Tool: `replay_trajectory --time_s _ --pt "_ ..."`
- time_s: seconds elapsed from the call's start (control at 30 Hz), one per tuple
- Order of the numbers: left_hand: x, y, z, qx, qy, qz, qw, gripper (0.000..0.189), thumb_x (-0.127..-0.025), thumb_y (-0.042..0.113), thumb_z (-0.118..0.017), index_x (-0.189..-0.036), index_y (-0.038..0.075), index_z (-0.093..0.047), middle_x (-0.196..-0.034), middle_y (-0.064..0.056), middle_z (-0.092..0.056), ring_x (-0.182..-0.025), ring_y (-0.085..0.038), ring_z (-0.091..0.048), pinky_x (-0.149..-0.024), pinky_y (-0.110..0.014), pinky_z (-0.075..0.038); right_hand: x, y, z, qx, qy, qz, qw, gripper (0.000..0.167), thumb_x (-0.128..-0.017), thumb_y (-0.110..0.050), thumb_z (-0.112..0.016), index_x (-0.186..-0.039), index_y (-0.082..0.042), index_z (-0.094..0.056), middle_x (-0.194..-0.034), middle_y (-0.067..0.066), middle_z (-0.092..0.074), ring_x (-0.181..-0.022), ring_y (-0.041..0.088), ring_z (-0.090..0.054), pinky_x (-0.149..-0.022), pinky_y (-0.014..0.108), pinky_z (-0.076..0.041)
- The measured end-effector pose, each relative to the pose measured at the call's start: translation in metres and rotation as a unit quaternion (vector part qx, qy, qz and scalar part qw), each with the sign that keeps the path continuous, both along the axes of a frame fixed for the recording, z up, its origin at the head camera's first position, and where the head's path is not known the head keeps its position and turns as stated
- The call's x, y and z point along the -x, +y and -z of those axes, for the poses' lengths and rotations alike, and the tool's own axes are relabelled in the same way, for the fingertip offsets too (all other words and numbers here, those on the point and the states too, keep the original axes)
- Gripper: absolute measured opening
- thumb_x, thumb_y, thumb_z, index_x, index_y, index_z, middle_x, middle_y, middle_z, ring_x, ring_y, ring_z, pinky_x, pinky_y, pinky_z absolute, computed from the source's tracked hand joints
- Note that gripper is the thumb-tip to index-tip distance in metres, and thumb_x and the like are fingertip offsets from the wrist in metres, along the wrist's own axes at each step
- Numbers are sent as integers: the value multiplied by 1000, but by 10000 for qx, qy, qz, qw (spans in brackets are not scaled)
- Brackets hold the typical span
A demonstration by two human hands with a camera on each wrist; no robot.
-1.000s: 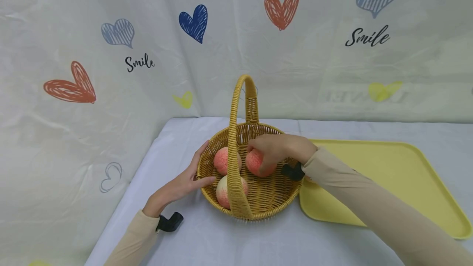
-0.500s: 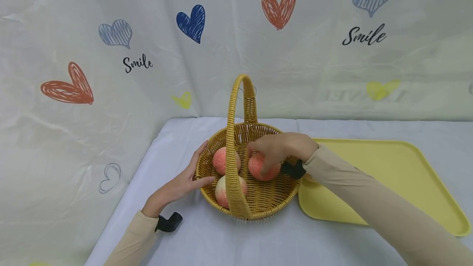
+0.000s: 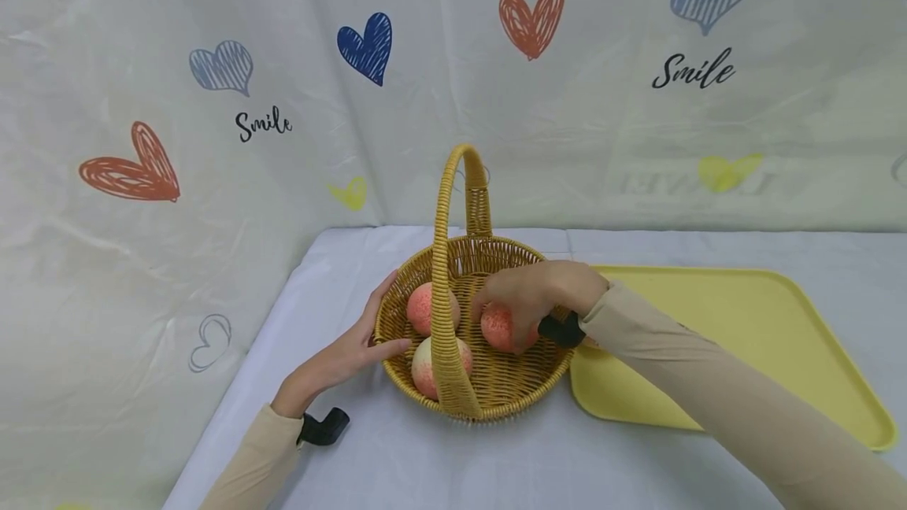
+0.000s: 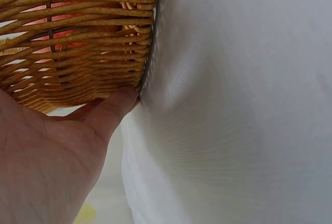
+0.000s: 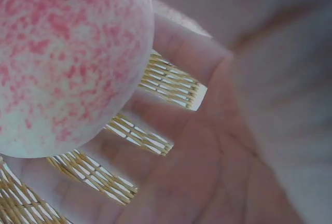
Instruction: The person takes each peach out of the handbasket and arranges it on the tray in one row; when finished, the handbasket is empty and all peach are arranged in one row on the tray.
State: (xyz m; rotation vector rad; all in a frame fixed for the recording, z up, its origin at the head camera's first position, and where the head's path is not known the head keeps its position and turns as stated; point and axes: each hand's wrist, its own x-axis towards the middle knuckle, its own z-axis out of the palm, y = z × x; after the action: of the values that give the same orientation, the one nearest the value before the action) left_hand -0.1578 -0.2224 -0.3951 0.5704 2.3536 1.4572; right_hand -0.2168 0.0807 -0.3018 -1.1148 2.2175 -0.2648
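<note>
A round wicker basket (image 3: 510,384) with a tall arched handle stands on the white cloth, with three peaches in it. My left hand (image 3: 347,356) holds its left side, thumb over the rim and fingers along the outer wall; the left wrist view shows fingers under the woven side (image 4: 93,58). Inside, right of the handle, my right hand (image 3: 524,293) grips a pink peach (image 3: 497,327), its curled fingers partly covering it. The right wrist view shows this speckled peach (image 5: 67,68) close up, before the palm. Left of it lie another pink peach (image 3: 420,308) and a paler one (image 3: 425,368).
To the right lies a yellow tray (image 3: 751,337), crossed by my right sleeve (image 3: 680,368). Something small and pinkish shows under the right wrist at the tray's left edge, mostly hidden. A white curtain printed with hearts (image 3: 364,49) hangs behind the table.
My right hand and its peach have shifted slightly right and toward me inside the basket. The left hand and the basket stay in place; the head view has drifted a little.
</note>
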Motion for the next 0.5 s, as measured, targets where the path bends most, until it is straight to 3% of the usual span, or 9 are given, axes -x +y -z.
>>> replay_trajectory --time_s 0.23,0.37,0.5 --pt "-1 0 0 -12 16 -14 10000 100 -100 34 -68 -168 37 5 -175 -5 4 -160 -32 -2 -123 -62 -11 -7 8 6 227 478 -273 9982 48 -77 -9 -91 -119 -20 -69 -112 -5 -59 -103 14 -54 -94 34 -49" --pt "-1 1 0 -20 25 -3 10000 99 -101 33 -69 -168 37 5 -175 -5 4 -160 -32 -2 -123 -63 -11 -11 22 3 826 527 -383 9945 43 -80 -10 -87 -115 -25 -67 -115 -8 -57 -106 13 -55 -95 35 -49" --pt "-1 0 0 -4 0 -22 10000 99 -100 34 -69 -167 38 4 -175 -5 3 -159 -32 -2 -123 -63 -11 -18 41 -10 1586 424 -265 9861 47 -80 -11 -83 -121 -26 -65 -124 -10 -56 -114 11 -55 -98 37 -50"
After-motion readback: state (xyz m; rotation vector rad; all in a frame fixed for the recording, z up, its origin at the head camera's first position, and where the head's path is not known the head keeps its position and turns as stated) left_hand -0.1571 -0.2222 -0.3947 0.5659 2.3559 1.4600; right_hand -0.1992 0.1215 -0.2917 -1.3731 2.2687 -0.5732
